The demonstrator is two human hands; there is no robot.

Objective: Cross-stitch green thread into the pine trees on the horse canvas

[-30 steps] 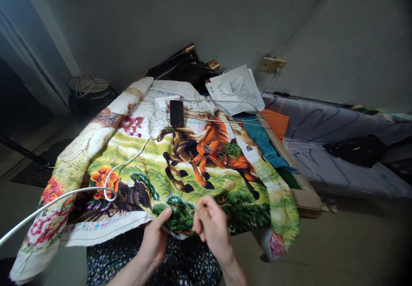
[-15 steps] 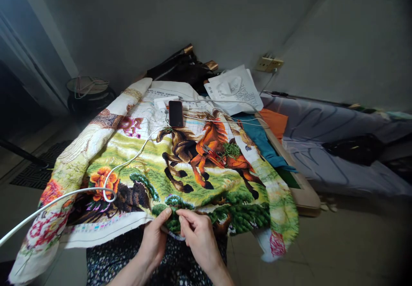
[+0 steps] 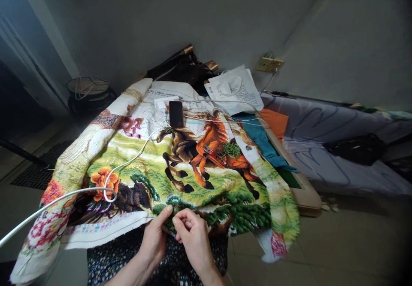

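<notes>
A large cross-stitch cloth [image 3: 125, 153] with horses, flowers and green shrubs spreads before me, its two sides rolled up. At its near edge my left hand [image 3: 155, 238] grips the cloth, thumb on top and fingers beneath. Just beside it my right hand [image 3: 194, 236] is closed in a pinch over the dark green shrubs; whatever lies between its fingertips is too small to make out. On the stitched orange horse rest a tangle of green thread [image 3: 231, 150] and small red-handled snips [image 3: 215, 155]. A phone [image 3: 176, 114] lies on the cloth's far part.
A white cable [image 3: 61, 196] loops across the cloth from the left. White bags [image 3: 236, 90] and dark plastic [image 3: 180, 67] lie behind it. To the right are teal fabric [image 3: 260, 138] and a covered low seat [image 3: 322, 148]; a stool [image 3: 88, 92] stands at back left.
My right hand has shifted slightly left, closer to my left thumb, and its fingers have curled more. My left hand keeps its hold on the cloth.
</notes>
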